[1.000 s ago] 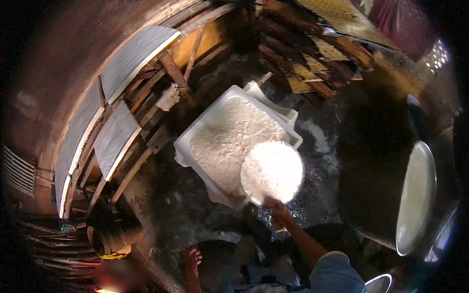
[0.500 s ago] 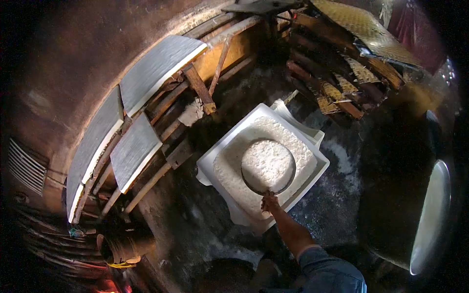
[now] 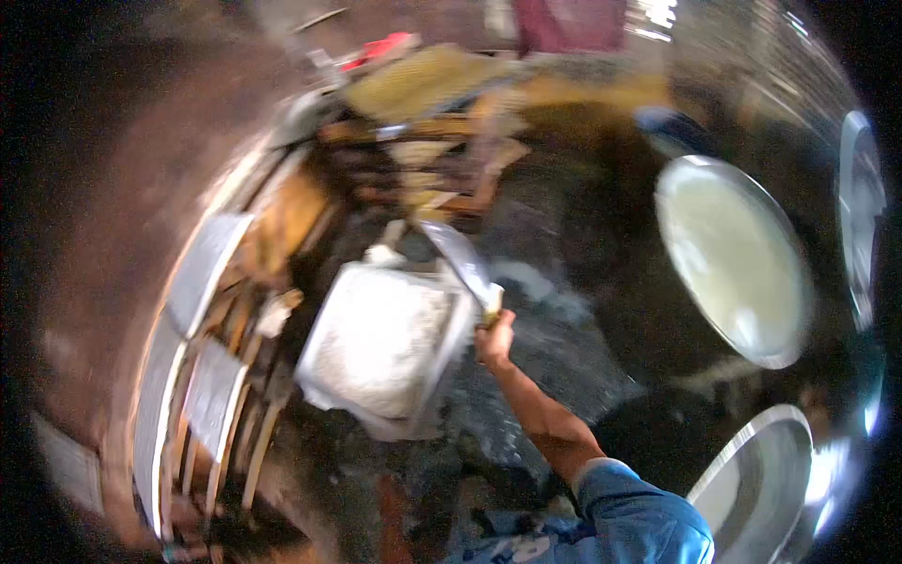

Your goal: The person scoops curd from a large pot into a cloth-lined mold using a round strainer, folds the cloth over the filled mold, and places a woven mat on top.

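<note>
right hand (image 3: 494, 336) clenched round the handle (image 3: 494, 301) of a round pan (image 3: 456, 256), tilted on edge beside a white tub (image 3: 399, 430) of pale crumbs (image 3: 376, 343); left hand (image 3: 388, 493) blurred, grip cannot be told. stacked wood (image 3: 481, 174) lies beyond, grey panels (image 3: 214, 390) left, a liquid-filled basin (image 3: 778, 361) right.

Grips a metal pan (image 3: 454, 252) by the handle (image 3: 493, 297) in the right hand (image 3: 495, 340), tilted nearly edge-on at the far right corner of a white tub (image 3: 442, 362), contact unclear. Faces a white mass (image 3: 381, 338) inside the tub, a woven mat (image 3: 427, 83) above stacked wood (image 3: 423, 155), grey boards (image 3: 207, 273) on wooden poles (image 3: 258, 451) leftward, a vat (image 3: 776, 359) of pale liquid (image 3: 738, 258) rightward.
</note>
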Demonstrator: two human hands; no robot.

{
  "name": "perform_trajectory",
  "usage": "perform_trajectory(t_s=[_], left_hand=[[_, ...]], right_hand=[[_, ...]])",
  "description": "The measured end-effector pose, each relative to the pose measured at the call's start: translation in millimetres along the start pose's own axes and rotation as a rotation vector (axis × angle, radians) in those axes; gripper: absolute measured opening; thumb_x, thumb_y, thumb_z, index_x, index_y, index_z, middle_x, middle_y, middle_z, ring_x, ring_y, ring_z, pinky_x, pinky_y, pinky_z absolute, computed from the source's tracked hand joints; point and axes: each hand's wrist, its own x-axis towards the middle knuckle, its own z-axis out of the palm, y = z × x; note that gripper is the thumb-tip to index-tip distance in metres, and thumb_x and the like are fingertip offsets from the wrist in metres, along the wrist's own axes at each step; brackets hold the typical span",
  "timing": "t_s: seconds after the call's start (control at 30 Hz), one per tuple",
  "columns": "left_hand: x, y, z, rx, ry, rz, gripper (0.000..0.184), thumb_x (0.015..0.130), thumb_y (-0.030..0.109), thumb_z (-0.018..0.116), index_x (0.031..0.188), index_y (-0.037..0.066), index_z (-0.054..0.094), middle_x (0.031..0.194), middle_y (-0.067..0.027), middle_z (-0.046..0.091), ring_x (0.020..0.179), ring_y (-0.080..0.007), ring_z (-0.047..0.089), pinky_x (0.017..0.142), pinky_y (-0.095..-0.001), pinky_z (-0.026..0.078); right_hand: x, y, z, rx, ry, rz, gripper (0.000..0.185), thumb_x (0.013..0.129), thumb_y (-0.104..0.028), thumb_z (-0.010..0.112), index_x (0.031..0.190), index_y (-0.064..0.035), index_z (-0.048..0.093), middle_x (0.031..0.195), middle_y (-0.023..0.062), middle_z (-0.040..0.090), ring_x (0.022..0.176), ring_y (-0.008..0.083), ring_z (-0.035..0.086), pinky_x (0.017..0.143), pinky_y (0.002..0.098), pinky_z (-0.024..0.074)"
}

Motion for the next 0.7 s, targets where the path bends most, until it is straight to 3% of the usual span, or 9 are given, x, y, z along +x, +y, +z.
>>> perform_trajectory(t_s=[0.03,0.1,0.2,0.3,0.4,0.53,0.57,0.67,0.7], left_hand=[[20.3,6.6,36.7,0.178,-0.319,-0.013,0.031,0.089,0.030,0.050,0.106,0.004,0.055,0.086,-0.0081,0.059,0.067,-0.0165,0.055,0.058,-0.0283,0.044],[41.1,-22.3,125.4,-0.342,-0.750,-0.224,0.035,0.086,0.030,0.053,0.109,0.004,0.055,0.086,-0.0058,0.061,0.068,-0.0119,0.055,0.056,-0.0231,0.042],[-8.8,-58.0,305.5,0.541,-0.316,-0.127,0.038,0.085,0.030,0.055,0.113,0.004,0.054,0.093,-0.0057,0.061,0.072,-0.0096,0.055,0.057,-0.0210,0.042],[-77.7,-128.8,466.9,1.092,-0.468,-0.046,0.037,0.087,0.029,0.052,0.115,0.005,0.054,0.096,-0.0051,0.061,0.081,-0.0118,0.056,0.066,-0.0233,0.043],[-149.9,-196.6,567.7,1.312,-0.780,-0.007,0.033,0.091,0.031,0.046,0.111,0.008,0.056,0.098,-0.0018,0.061,0.089,-0.0119,0.053,0.075,-0.0276,0.041],[-176.9,-290.7,602.9,1.360,-0.891,-0.017,0.037,0.092,0.038,0.038,0.103,0.009,0.059,0.096,-0.0011,0.060,0.083,-0.0097,0.052,0.068,-0.0258,0.039],[-180.3,-303.3,607.9,1.357,-0.857,-0.101,0.045,0.093,0.039,0.035,0.107,0.003,0.057,0.102,-0.0059,0.059,0.091,-0.0144,0.052,0.076,-0.0291,0.041],[-206.3,-359.7,623.1,1.401,-0.779,0.023,0.059,0.094,0.042,0.033,0.118,-0.010,0.047,0.119,-0.0152,0.051,0.109,-0.0249,0.046,0.096,-0.0320,0.032],[-220.7,-370.5,625.9,1.418,-0.689,-0.007,0.064,0.092,0.048,0.032,0.129,-0.005,0.038,0.130,-0.0122,0.043,0.117,-0.0224,0.041,0.100,-0.0313,0.029]], right_hand=[[-12.4,-9.8,-65.7,0.210,-0.004,-0.100,0.042,0.074,-0.009,0.065,0.104,-0.0036,0.037,0.091,0.0144,0.059,0.083,0.0229,0.060,0.072,0.0344,0.0482],[-37.6,19.8,-199.2,0.302,-0.016,-0.196,0.041,0.073,-0.008,0.066,0.105,-0.0015,0.042,0.087,0.0138,0.059,0.081,0.0205,0.059,0.070,0.0318,0.0471],[-93.8,65.5,-379.8,0.230,0.172,-0.334,0.036,0.072,-0.013,0.064,0.103,0.0013,0.052,0.091,0.0165,0.060,0.078,0.0229,0.059,0.070,0.0326,0.0467],[-164.5,165.8,-504.9,0.081,0.233,0.009,0.040,0.071,-0.019,0.064,0.102,0.0023,0.052,0.090,0.0184,0.059,0.081,0.0244,0.059,0.073,0.0338,0.0462],[-270.0,250.0,-611.9,0.049,0.439,0.299,0.038,0.069,-0.022,0.067,0.094,0.0045,0.055,0.078,0.0204,0.060,0.075,0.0292,0.060,0.070,0.0402,0.0464],[-422.6,461.7,-687.1,-0.263,0.700,0.566,0.031,0.067,-0.021,0.069,0.083,0.0038,0.059,0.070,0.0195,0.062,0.062,0.0289,0.061,0.058,0.0375,0.0480],[-445.4,492.2,-709.5,-0.336,0.665,0.865,0.029,0.067,-0.020,0.068,0.083,0.0033,0.061,0.070,0.0204,0.061,0.063,0.0295,0.062,0.059,0.0381,0.0485],[-503.1,616.3,-779.5,-0.375,0.674,1.110,0.022,0.069,-0.015,0.062,0.082,0.0029,0.062,0.089,0.0244,0.061,0.087,0.0351,0.060,0.072,0.0413,0.0489],[-510.4,628.0,-801.5,-0.344,0.559,1.233,0.037,0.070,-0.012,0.065,0.102,0.0017,0.053,0.097,0.0238,0.060,0.088,0.0369,0.060,0.070,0.0418,0.0510]])
